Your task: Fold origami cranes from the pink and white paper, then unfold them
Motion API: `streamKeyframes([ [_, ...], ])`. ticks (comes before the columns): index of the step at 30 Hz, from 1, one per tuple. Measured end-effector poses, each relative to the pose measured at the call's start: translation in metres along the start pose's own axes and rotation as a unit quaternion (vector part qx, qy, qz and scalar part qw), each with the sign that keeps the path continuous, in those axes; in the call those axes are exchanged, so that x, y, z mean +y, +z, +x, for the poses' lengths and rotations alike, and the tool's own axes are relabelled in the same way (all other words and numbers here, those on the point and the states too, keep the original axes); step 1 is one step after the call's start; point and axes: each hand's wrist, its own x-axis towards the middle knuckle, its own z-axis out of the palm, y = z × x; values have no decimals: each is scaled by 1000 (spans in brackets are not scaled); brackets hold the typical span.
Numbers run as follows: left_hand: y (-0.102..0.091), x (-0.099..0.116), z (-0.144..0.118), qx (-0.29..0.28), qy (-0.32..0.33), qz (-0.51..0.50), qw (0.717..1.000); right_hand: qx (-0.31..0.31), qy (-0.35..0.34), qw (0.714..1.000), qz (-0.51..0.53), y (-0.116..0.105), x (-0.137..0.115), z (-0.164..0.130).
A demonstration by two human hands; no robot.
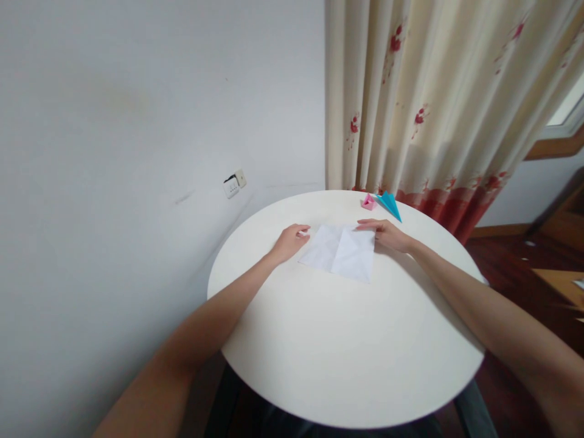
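Note:
A white sheet of paper (351, 252) with a crease down its middle lies on the round white table (347, 347). Beside its left edge is my left hand (291, 242), thumb and forefinger apart, with no held object visible between them. My right hand (384, 234) rests at the upper right corner of the sheet, its fingers stretched over the paper. Part of that hand's underside is hidden, and I see no clear grip. Beyond the right hand sit a small pink folded paper piece (368, 202) and a blue paper plane (390, 205).
A white wall with a socket (231, 187) runs along the left of the table. Behind the table hangs a cream curtain (401, 91) with red flowers. Dark reddish floor (506, 255) and a wooden surface (556, 286) show at the right.

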Motion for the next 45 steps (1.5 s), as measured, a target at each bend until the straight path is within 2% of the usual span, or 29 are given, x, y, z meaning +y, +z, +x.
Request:
streamKeyframes([
  [2,3,-9,-1,-28,-10,18,999,51,64,996,36,3,5,3],
  [5,9,-11,-4,-49,-23,2,999,131,180,970,97,9,10,6],
  [7,15,-7,-6,-52,-30,-16,998,157,209,961,89,13,10,7],
  [11,24,5,-8,-55,-22,-47,997,131,182,975,1,19,10,7],
  [15,23,9,-8,-70,-25,-27,997,109,121,981,-102,24,7,7],
  [20,14,8,-6,-83,28,36,996,72,65,989,-115,27,2,7],
  [22,11,9,-7,-116,55,69,989,66,50,990,-117,28,2,7],
  [25,8,13,-10,-202,90,101,970,73,32,985,-150,29,3,6],
  [29,7,19,-12,-282,71,133,947,92,-5,957,-275,29,0,5],
  [31,8,20,-12,-280,55,147,947,49,-32,952,-299,31,-5,3],
  [33,9,19,-11,-255,43,162,952,-18,-45,954,-296,36,-10,0],
  [35,10,18,-11,-224,28,173,959,-77,-37,952,-295,41,-14,-3],
  [37,10,17,-11,-195,18,171,966,-110,-22,948,-298,45,-16,-5],
  [42,10,16,-11,-141,22,126,982,-117,-26,946,-301,49,-16,-3],
  [45,12,16,-9,-131,37,102,985,-119,-39,944,-304,50,-15,-1],
])
